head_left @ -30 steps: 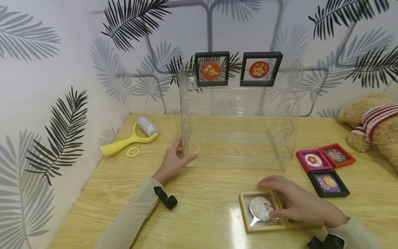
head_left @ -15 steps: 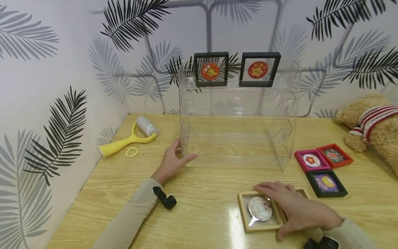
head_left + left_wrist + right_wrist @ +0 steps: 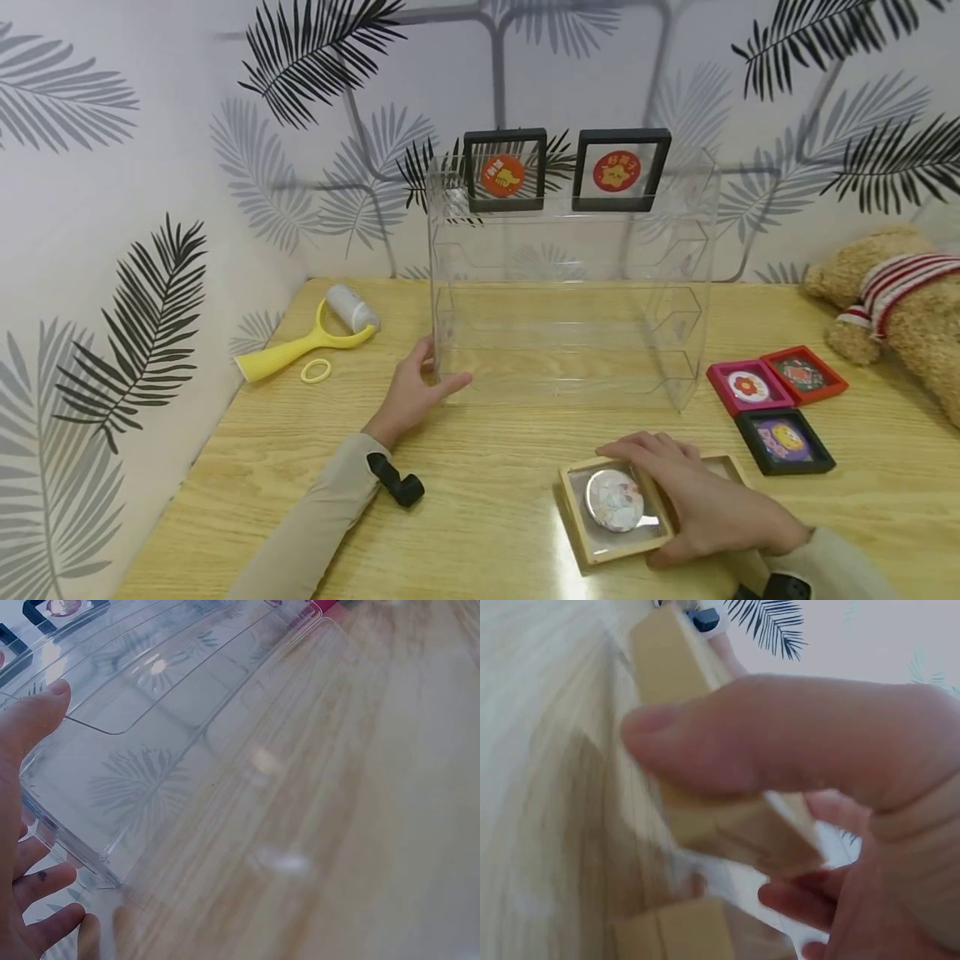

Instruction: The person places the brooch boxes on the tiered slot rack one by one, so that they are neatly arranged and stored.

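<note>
My left hand [image 3: 411, 392] grips the lower left side of a clear acrylic display rack [image 3: 570, 385], thumb in front and fingers around the side panel [image 3: 71, 844]. My right hand [image 3: 701, 496] pinches a pale wooden display frame [image 3: 576, 517] between thumb and fingers. Inside its clear window sits a round badge [image 3: 613, 500]. The frame tilts, its left side raised above the table; its right part is hidden by the hand. Behind and under that hand, a second wooden frame [image 3: 726, 468] lies on the table, mostly covered.
Two black frames [image 3: 505, 204] [image 3: 615, 205] with red badges stand on the rack's top tier. Pink [image 3: 723, 392], red [image 3: 832, 387] and black [image 3: 750, 442] frames lie at right, near a teddy bear [image 3: 915, 308]. A yellow slingshot-shaped piece [image 3: 300, 343], grey cylinder [image 3: 351, 308] and yellow ring [image 3: 316, 372] lie left.
My right hand has shifted left and closed on the wooden frame, which now tilts and has moved slightly left, apart from the second frame. My left hand stays on the rack.
</note>
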Tool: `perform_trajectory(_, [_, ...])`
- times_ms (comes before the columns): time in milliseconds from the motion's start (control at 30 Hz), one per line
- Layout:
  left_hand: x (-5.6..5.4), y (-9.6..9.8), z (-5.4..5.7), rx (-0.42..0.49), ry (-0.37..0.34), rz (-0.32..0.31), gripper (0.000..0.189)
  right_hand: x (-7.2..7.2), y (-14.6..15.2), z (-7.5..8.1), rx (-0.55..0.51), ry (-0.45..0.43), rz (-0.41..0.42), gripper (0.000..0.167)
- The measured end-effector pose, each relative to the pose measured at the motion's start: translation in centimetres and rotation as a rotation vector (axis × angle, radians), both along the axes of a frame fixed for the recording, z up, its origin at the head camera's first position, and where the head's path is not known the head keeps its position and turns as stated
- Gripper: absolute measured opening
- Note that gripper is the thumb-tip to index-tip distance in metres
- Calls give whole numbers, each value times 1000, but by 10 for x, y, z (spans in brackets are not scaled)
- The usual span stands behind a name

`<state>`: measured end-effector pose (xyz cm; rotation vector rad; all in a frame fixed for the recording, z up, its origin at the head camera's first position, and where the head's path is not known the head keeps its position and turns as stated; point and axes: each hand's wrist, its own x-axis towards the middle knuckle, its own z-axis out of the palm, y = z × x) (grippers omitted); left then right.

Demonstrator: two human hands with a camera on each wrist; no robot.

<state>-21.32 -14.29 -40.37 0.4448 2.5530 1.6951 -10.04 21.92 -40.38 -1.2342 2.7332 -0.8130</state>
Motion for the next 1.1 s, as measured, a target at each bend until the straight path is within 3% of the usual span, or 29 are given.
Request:
perform_trajectory(267, [4,2,5,9,-7,-4,72,-1,-6,0,-187,-174,68,101])
perform_trajectory(433, [4,0,3,8,2,5,71,-3,-13,5,-219,-274,81,102])
perform_trajectory(600, [3,-1,3,22,11,-1,70,-5,-18,12,-163,-364,118,101])
perform_trajectory(667, [3,-1,3,24,20,-5,69,-7,-21,13,-170,-401,129,83])
perform_trajectory(800, [2,-1,2,18,16,-5,69,-15,-28,11,-315,-452,215,35])
perform_trajectory(867, [-1,-2,-3,18,2,0,70,-19,-31,11,-378,-459,249,19])
perform_trajectory(967, [-9,-4,-14,19,2,1,72,-21,-36,15,-393,-387,232,18])
perform_trajectory(1100, [-16,-5,-27,26,30,-2,72,-22,-43,26,-358,-238,103,16])
